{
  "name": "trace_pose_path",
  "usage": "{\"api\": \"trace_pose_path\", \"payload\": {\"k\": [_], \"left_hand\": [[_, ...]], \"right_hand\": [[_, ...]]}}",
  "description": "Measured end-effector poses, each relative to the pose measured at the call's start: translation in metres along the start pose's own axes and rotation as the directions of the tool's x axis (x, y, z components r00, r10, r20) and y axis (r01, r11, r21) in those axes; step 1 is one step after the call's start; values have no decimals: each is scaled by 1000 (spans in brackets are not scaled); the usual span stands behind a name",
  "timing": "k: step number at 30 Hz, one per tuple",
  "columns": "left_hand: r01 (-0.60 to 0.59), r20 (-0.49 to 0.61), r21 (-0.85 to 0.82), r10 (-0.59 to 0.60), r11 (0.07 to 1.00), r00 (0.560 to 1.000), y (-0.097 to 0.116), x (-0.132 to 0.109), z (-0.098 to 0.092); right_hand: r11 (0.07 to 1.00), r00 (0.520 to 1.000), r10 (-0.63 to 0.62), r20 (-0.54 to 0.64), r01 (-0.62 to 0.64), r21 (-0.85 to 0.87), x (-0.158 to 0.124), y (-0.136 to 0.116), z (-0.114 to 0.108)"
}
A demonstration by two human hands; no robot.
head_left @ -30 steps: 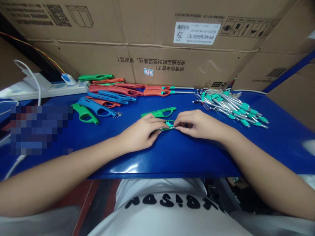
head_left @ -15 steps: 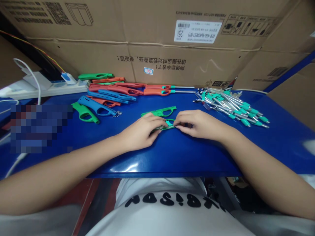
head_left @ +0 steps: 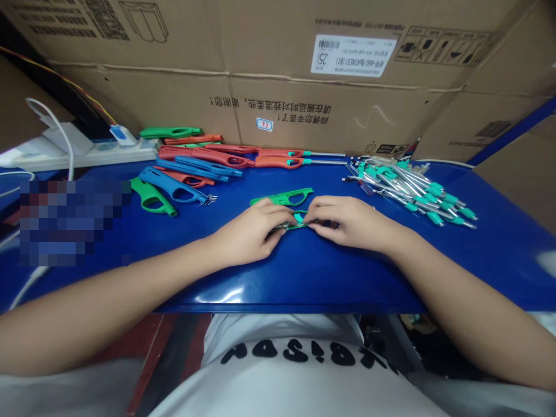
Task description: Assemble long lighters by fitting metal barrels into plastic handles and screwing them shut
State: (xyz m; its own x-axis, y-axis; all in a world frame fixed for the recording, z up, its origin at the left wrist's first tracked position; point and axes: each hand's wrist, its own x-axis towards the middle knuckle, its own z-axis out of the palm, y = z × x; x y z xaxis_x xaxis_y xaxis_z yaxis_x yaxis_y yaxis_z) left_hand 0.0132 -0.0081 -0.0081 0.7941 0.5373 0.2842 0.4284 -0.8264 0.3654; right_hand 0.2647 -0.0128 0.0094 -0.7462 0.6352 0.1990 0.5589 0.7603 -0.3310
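Between my hands lies a green lighter casing half (head_left: 299,226) with a small teal trigger piece (head_left: 298,218) in it. My left hand (head_left: 254,233) pinches the casing's left end with thumb and fingers. From the other side, the closed fingertips of my right hand (head_left: 345,221) grip the casing next to the teal piece; part of it is hidden behind them. Just beyond my hands, a second green casing half (head_left: 297,197) rests on the blue tabletop (head_left: 278,278), partly covered by my left hand.
A pile of metal lighter tubes with teal parts (head_left: 412,185) lies at the right. At the left are blue (head_left: 171,186), red and green casings, near small metal pieces (head_left: 209,199). Orange lighters with metal tubes (head_left: 278,162) lie behind. A white power strip (head_left: 82,155) and cardboard (head_left: 269,87) stand along the back.
The fingertips of my right hand have shifted slightly left over the teal piece. My left hand keeps its hold on the casing. The whole view has moved a little.
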Motion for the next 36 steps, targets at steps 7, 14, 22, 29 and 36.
{"api": "trace_pose_path", "payload": {"k": [7,14,22,29,36], "left_hand": [[13,-8,-11,-13,1000,1000,0,0,0],[52,4,-27,-52,998,999,1,-1,-1],[-13,9,-15,13,1000,1000,1,-1,-2],[-14,6,-5,14,1000,1000,1,0,-2],[-21,5,-4,21,1000,1000,1,0,-2]], "right_hand": [[999,999,39,-13,-39,-1,3,-2,3],[988,984,144,-101,-137,72,5,1,4],[990,993,101,-56,-95,103,4,0,-2],[988,988,151,-39,-150,35,4,0,-1],[998,997,63,-40,-62,25,3,2,-2]]}}
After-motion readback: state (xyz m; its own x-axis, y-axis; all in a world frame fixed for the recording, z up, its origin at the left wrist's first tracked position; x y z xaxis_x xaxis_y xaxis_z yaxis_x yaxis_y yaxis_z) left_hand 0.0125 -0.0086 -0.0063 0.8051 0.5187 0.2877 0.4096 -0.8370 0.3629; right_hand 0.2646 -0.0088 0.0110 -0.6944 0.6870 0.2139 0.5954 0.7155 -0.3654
